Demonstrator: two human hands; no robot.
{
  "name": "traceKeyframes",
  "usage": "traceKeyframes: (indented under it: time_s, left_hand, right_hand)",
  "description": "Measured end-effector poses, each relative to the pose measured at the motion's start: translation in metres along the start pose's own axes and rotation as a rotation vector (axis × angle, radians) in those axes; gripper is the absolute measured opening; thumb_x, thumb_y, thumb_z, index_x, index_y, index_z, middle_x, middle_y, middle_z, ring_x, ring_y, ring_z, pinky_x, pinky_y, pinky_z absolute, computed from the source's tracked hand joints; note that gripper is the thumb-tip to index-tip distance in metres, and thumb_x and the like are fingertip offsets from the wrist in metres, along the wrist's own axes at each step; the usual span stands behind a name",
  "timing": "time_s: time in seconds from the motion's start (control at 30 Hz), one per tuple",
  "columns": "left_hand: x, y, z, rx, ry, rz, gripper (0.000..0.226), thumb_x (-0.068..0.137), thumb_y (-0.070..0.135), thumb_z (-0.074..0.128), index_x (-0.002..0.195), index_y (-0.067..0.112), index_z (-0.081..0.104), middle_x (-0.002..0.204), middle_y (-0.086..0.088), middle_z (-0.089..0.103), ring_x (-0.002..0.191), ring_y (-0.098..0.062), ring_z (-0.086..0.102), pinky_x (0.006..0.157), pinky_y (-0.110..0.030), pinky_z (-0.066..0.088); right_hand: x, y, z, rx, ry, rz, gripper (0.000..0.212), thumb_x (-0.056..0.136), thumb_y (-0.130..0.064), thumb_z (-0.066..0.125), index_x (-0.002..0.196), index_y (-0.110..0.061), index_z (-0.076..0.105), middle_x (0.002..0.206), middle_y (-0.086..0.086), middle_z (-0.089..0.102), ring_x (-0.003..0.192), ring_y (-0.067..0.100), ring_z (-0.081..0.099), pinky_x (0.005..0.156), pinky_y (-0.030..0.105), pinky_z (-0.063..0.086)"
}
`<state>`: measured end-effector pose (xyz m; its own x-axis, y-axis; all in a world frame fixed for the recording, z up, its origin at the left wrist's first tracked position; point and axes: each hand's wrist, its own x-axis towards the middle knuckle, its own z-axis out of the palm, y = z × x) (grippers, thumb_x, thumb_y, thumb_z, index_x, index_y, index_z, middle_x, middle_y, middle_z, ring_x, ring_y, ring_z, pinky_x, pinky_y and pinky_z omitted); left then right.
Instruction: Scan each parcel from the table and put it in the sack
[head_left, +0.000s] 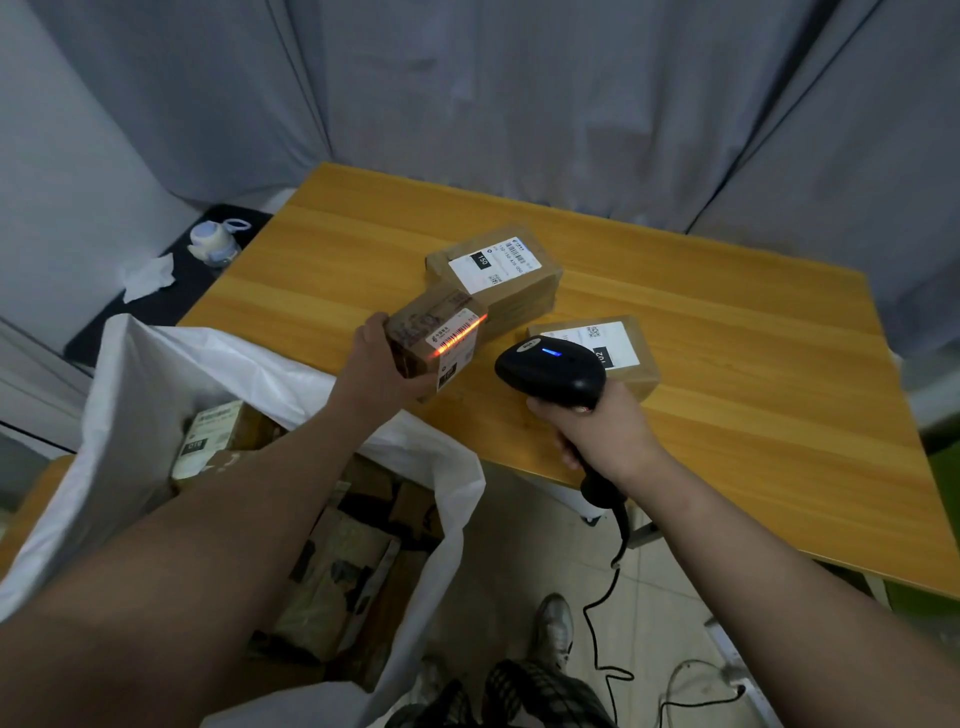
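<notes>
On table (727, 364): two parcels (493, 270) | left grip (379, 364) clasps third parcel (436, 338) | right grip (597, 431) wraps scanner (550, 371)

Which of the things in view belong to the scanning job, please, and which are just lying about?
Job: held parcel, scanner, stacked parcels, parcel labelled 102, white sack, left hand, right hand.
Lying about: white bottle, crumpled tissue.

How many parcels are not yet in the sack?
3. One is held in the left hand under the scanner's red line, parcel; one marked 150 lies mid-table; one marked 102 lies behind the scanner. More may be hidden.
</notes>
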<state>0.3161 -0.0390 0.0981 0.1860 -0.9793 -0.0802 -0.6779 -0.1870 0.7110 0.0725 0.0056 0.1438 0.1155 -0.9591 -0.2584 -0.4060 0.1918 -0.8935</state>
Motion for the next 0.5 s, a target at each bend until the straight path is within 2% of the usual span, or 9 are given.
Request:
traceKeyframes:
  time_s: [0.1, 0.2, 0.3, 0.4, 0.5]
  left_hand:
    - [-0.001, 0.0, 0.0, 0.005, 0.0, 0.008, 0.1, 0.068, 0.023, 0.086, 0.145, 0.005, 0.025, 0.137, -0.012, 0.039, 0.125, -0.025, 0.044, 0.094, -0.042, 0.052]
    - [-0.001, -0.001, -0.001, 0.004, 0.0, 0.01, 0.1, 0.066, 0.026, 0.086, 0.144, 0.004, 0.027, 0.135, -0.012, 0.04, 0.123, -0.025, 0.046, 0.092, -0.044, 0.053]
    - [-0.003, -0.002, -0.002, 0.007, 0.007, 0.013, 0.098, 0.069, 0.025, 0.084, 0.145, 0.005, 0.026, 0.135, -0.009, 0.037, 0.121, -0.02, 0.042, 0.089, -0.031, 0.047]
    - [-0.012, -0.008, -0.012, -0.022, -0.002, 0.004, 0.093, 0.072, 0.029, 0.083, 0.144, 0.008, 0.028, 0.126, 0.002, 0.032, 0.114, -0.01, 0.036, 0.088, -0.025, 0.038]
    - [-0.029, -0.03, -0.028, -0.16, -0.009, -0.061, 0.078, 0.078, 0.033, 0.078, 0.139, 0.012, 0.034, 0.126, 0.001, 0.041, 0.113, -0.016, 0.048, 0.087, -0.031, 0.047]
  right_hand:
    - [-0.001, -0.001, -0.001, -0.017, 0.003, 0.0, 0.022, 0.089, -0.021, 0.068, 0.071, -0.017, 0.056, 0.047, 0.001, 0.053, 0.033, 0.007, 0.048, 0.04, 0.018, 0.041]
    - [-0.003, -0.001, -0.001, 0.009, -0.015, -0.03, 0.017, 0.089, -0.02, 0.068, 0.076, -0.016, 0.058, 0.051, 0.005, 0.054, 0.035, 0.007, 0.049, 0.041, 0.018, 0.041]
    - [-0.004, 0.002, 0.002, 0.043, -0.041, -0.086, 0.009, 0.088, -0.019, 0.069, 0.085, -0.016, 0.061, 0.052, 0.003, 0.055, 0.039, 0.009, 0.05, 0.044, 0.02, 0.043]
    - [-0.004, 0.008, 0.016, 0.068, -0.061, -0.112, 0.016, 0.087, -0.015, 0.07, 0.074, -0.017, 0.061, 0.046, -0.005, 0.054, 0.042, 0.004, 0.05, 0.047, 0.018, 0.043]
    - [-0.002, 0.028, 0.045, 0.073, 0.009, -0.029, 0.022, 0.083, -0.018, 0.075, 0.067, -0.021, 0.06, 0.047, -0.014, 0.058, 0.051, -0.002, 0.055, 0.052, 0.013, 0.042]
